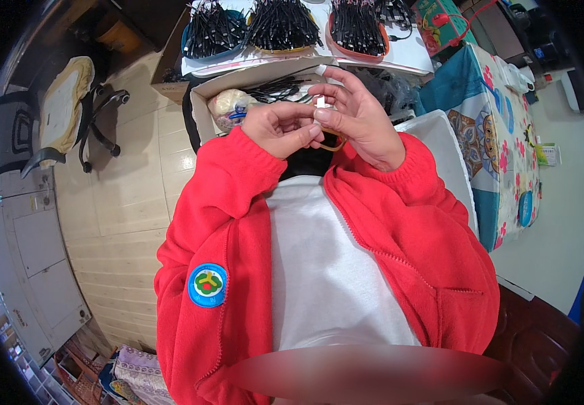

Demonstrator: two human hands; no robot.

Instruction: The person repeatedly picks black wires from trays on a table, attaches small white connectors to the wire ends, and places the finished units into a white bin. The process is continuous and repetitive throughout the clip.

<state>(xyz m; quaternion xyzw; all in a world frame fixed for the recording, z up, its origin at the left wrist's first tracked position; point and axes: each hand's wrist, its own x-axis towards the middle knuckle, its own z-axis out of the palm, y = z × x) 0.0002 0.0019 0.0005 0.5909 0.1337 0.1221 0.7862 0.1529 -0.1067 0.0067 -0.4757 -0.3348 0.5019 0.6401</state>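
My left hand [284, 127] and my right hand [365, 120] meet in front of my chest, above the near edge of an open carton [204, 125]. Between their closed thumbs and fingers is a small white connector-like piece [320, 102]; its lower part is covered by the fingers. The other fingers of my right hand are loosely raised, and one fingertip has a white wrap. Just under the hands shows part of a tan-orange loop [333, 142], too hidden to name. Inside the carton lie black cables [275, 89], a cream-coloured bundle [230, 106] and a blue item [238, 112].
Beyond the carton, a white table [410, 62] bears a blue tray [190, 51], a yellow tray [285, 49] and a red tray [356, 55] of black cables. A flowered cloth [508, 158] covers a surface at right. An office chair [62, 115] stands left.
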